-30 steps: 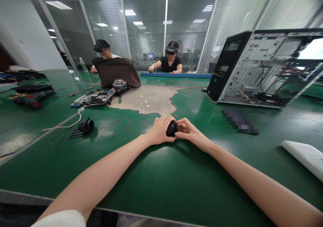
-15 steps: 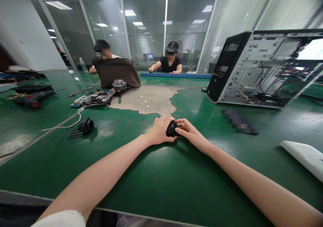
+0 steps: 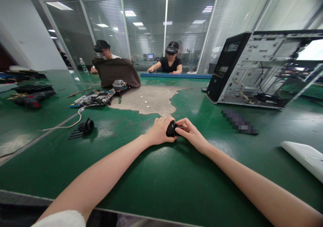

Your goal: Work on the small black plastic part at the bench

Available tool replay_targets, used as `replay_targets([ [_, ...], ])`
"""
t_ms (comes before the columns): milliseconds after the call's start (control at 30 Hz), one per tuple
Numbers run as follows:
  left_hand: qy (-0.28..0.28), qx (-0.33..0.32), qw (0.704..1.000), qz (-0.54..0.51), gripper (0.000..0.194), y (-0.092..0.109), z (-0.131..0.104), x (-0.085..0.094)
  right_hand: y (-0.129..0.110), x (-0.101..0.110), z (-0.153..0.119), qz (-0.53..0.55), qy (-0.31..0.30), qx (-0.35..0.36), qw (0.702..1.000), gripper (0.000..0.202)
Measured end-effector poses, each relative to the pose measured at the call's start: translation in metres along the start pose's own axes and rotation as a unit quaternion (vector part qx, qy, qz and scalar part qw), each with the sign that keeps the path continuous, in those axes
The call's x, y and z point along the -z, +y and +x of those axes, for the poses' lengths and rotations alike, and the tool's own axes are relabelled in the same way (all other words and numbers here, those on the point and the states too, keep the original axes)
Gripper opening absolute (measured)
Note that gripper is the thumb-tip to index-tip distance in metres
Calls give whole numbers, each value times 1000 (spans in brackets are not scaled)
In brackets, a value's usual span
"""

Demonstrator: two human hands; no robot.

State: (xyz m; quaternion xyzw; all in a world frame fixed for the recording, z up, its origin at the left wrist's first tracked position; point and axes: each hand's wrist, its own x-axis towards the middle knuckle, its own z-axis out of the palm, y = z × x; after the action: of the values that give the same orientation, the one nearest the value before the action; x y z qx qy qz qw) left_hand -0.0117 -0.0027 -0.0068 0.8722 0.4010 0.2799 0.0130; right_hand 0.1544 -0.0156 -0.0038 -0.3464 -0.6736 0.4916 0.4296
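Note:
A small black part (image 3: 171, 128) with a rounded body is held between my two hands, just above or on the green table (image 3: 151, 173); its exact kind cannot be made out. My left hand (image 3: 159, 130) wraps round it from the left, fingers over the top and thumb below. From the right, my right hand (image 3: 189, 133) pinches its right side with thumb and fingertips. Much of the part is hidden by the fingers. To the left, a black plastic piece with prongs and a round collar (image 3: 87, 126) lies on the table.
A circuit board (image 3: 93, 98), a power drill (image 3: 32, 97) and a brown cloth-covered shape (image 3: 116, 73) stand left. At right are an opened computer case (image 3: 267, 69), a blurred dark object (image 3: 239, 121) and a white box (image 3: 302, 156). Two people (image 3: 171, 62) sit across the table.
My hands and the black part stay almost in place; the right fingers shift very slightly on it. Across the table, one person's hand has moved slightly.

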Motion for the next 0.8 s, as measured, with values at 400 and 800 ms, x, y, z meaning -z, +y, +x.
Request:
replay_targets([
  [400, -8, 6, 1000, -4, 55, 2, 0, 2, -6, 1, -1, 30, -31, -20, 999, 30],
  [800, -1, -1, 1000, -10, 51, 1, 1, 1, 0, 4, 0, 1, -18, -30, 999, 24],
])
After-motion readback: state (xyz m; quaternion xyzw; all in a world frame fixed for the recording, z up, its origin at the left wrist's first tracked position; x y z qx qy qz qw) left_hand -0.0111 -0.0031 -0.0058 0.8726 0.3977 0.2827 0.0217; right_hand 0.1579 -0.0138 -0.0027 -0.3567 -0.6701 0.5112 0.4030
